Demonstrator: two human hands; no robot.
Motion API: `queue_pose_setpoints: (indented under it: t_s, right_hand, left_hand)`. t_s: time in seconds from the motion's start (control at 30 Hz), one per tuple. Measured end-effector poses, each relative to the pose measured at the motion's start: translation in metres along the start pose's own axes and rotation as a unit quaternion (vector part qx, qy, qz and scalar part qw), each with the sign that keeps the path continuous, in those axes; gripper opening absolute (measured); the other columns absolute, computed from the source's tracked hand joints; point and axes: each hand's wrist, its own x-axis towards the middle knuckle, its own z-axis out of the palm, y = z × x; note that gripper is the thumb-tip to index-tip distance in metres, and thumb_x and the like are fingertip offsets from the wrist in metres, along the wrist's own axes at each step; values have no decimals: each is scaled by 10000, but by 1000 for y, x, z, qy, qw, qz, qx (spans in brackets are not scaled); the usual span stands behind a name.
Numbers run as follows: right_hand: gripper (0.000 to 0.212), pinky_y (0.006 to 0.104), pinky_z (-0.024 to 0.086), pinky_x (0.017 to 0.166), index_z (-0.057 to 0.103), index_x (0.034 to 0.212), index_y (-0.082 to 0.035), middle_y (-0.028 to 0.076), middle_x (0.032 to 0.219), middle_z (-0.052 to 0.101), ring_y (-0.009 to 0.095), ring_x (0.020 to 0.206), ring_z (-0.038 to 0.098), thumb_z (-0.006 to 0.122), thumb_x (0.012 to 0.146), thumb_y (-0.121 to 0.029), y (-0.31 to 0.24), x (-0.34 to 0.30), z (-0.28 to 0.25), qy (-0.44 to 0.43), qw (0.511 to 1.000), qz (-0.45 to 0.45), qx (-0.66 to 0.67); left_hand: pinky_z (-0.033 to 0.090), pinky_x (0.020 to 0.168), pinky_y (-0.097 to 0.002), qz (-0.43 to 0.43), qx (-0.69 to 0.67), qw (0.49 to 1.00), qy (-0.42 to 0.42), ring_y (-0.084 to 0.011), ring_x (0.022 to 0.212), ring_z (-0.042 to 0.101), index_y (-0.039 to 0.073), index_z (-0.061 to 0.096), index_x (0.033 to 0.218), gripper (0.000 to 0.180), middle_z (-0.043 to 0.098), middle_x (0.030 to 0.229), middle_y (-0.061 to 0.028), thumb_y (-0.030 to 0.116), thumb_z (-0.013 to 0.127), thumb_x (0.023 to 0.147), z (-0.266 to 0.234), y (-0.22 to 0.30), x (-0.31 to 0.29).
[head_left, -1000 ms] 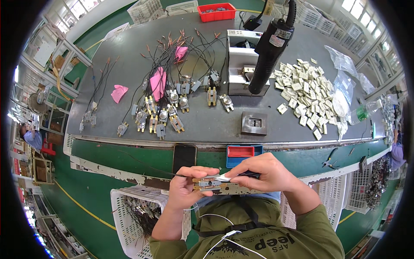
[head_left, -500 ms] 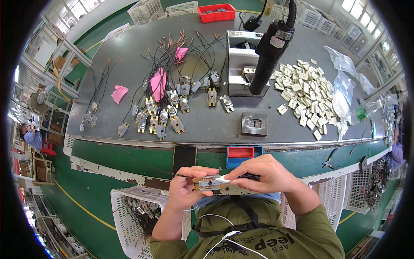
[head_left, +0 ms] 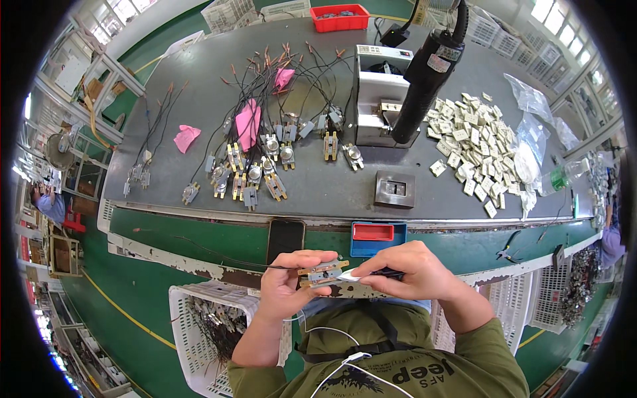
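My left hand (head_left: 290, 286) is closed narrowly about a small grey-and-brass switch part (head_left: 324, 272), fingers along its far side and thumb along its near side; the part sits in front of my body, just off the near edge of the bench (head_left: 166, 73), its prongs pointing left; a black wire (head_left: 273, 266) runs out leftward past my fingers. My right hand (head_left: 419, 270) pinches a small white piece (head_left: 349, 276) between thumb and forefinger, its tip against the part's right end; a dark slim thing (head_left: 390, 272) also shows at those fingers, too hidden for me to tell what it is. Beyond my left hand lies a phone (head_left: 286, 240); beyond my right, a blue tray (head_left: 375, 251) with a red tray (head_left: 373, 231) inside; farther off are a metal block (head_left: 395, 190), a heap of wired parts (head_left: 255, 174) and, to the right, a pile of white blocks (head_left: 474, 142); pliers (head_left: 509, 249) lie near the right-hand edge.
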Motion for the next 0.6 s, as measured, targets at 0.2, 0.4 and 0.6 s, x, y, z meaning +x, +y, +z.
queue_pose_setpoints:
  t_s: [0.2, 0.4, 0.6]
  right_hand:
    - [144, 268, 506, 583, 691, 913, -25, 79, 776, 687, 191, 653, 662, 695, 769, -31, 1, -1, 1, -7, 1000, 1, 25]
    - [123, 264, 499, 571, 693, 902, -29, 79, 771, 687, 188, 636, 660, 695, 779, -42, 0, 0, 0, -27, 999, 3, 30]
    - [122, 264, 494, 556, 691, 910, -24, 80, 765, 684, 184, 629, 655, 689, 791, -50, 0, 1, 2, -20, 999, -16, 22]
  left_hand:
    - [534, 855, -395, 4, -13, 1000, -4, -300, 1042, 603, 53, 502, 1052, 494, 601, 1092, -218, 77, 814, 670, 1, 0, 0]
    - [535, 859, -396, -1, -26, 1000, 2, -296, 1048, 601, 56, 499, 1046, 494, 606, 1085, -211, 88, 816, 668, 1, -1, 0]
    - [537, 857, -397, 8, -11, 1000, 6, -298, 1047, 601, 58, 492, 1051, 496, 605, 1086, -213, 113, 813, 677, 0, -3, -1]
